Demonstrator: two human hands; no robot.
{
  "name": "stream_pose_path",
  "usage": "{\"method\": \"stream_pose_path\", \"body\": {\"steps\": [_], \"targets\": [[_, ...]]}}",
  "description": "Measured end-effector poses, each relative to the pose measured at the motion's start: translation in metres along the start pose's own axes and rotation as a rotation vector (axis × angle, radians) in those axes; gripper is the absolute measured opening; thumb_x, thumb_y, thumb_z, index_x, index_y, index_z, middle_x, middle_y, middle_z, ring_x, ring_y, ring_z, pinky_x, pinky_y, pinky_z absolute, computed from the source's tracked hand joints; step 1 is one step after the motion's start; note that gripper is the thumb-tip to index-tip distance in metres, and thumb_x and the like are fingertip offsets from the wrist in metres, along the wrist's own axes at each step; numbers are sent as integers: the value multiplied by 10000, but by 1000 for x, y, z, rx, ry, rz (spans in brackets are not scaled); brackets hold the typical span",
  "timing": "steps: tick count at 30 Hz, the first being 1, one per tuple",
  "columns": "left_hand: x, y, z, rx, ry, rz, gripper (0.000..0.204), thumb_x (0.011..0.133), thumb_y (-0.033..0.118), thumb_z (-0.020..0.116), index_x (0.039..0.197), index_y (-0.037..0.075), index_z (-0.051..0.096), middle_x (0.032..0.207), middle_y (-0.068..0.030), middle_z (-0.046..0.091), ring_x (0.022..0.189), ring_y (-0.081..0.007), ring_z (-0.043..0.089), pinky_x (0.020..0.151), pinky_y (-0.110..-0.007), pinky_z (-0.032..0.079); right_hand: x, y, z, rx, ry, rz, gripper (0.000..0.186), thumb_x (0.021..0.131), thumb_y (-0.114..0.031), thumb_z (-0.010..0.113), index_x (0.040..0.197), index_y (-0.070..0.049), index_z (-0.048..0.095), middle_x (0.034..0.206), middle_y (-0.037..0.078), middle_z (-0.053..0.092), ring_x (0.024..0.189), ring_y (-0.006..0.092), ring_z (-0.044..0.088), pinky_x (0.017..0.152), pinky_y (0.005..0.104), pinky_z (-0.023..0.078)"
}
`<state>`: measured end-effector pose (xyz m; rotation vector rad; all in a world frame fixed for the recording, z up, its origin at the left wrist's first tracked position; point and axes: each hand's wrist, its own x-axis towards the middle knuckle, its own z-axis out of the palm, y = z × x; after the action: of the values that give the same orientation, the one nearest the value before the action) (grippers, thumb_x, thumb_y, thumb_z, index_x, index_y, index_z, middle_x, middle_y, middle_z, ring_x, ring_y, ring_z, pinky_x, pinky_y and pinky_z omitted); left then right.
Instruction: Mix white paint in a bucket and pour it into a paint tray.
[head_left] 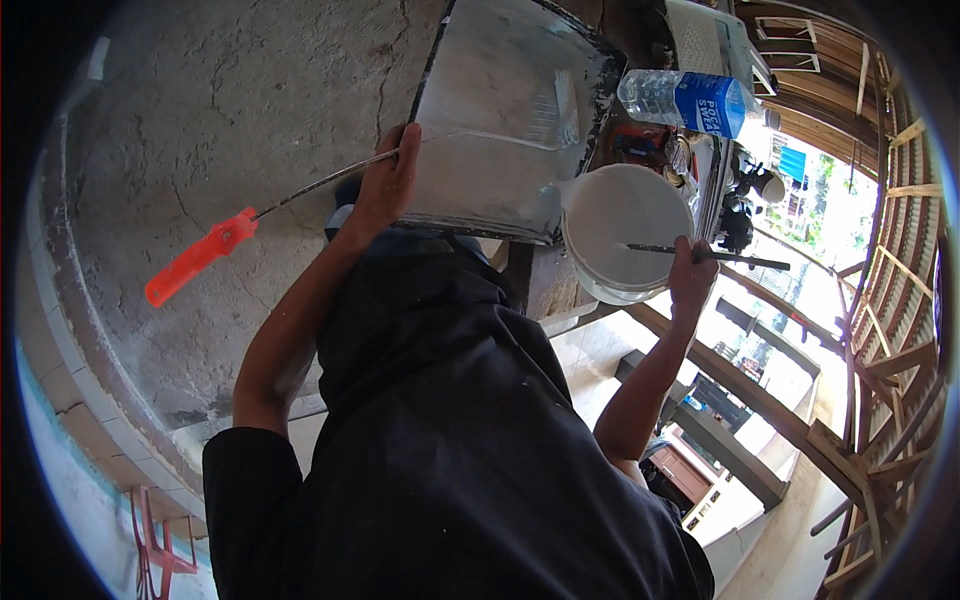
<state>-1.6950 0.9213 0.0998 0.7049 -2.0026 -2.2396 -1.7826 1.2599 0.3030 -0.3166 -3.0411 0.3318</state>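
My left hand (388, 185) is closed at the left edge of a wide, shallow paint tray (470, 80) with a dark, paint-smeared rim. A paint roller lies across the tray; its thin rod passes at my left fingers, and its orange handle (200, 258) sticks out to the left. The roller head (566, 108) rests in the tray near the ribbed part. To the right, my right hand (690, 275) grips a dark, thin stick (745, 260). The stick's far end reaches into a white bucket (578, 262) of white paint, where its tip is hidden.
A clear plastic bottle (685, 100) with a blue label lies beyond the bucket, beside assorted clutter. Cracked concrete (270, 90) spreads to the left. A reddish plastic chair (155, 545) stands at lower left. Wooden beams (760, 400) and roof framing fill the right side.
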Motion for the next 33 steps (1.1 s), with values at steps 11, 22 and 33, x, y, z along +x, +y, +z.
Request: {"method": "stream_pose_path", "body": {"steps": [11,22,33], "targets": [[3,10,-4,23,4,-34,535,971,471,335,1093,-18,515,891,-201,566,827,-302,537,781,-367,416,0,1,2,49,23,-5,304,786,-185,611,609,-42,409,557,-29,352,572,82,323,537,294,282],[6,21,-7,48,9,-51,566,961,504,321,1074,-13,522,886,-230,572,823,-356,546,774,-393,419,-1,4,2,70,27,-26,311,774,-186,610,598,-41,400,550,-36,339,566,71,311,519,282,263],[6,18,-7,41,17,-51,569,961,505,319,1095,-9,525,900,-230,581,835,-365,551,777,-393,421,-2,10,1,60,19,-23,310,784,-200,608,604,-44,409,549,-28,352,563,76,317,523,286,281]]}}
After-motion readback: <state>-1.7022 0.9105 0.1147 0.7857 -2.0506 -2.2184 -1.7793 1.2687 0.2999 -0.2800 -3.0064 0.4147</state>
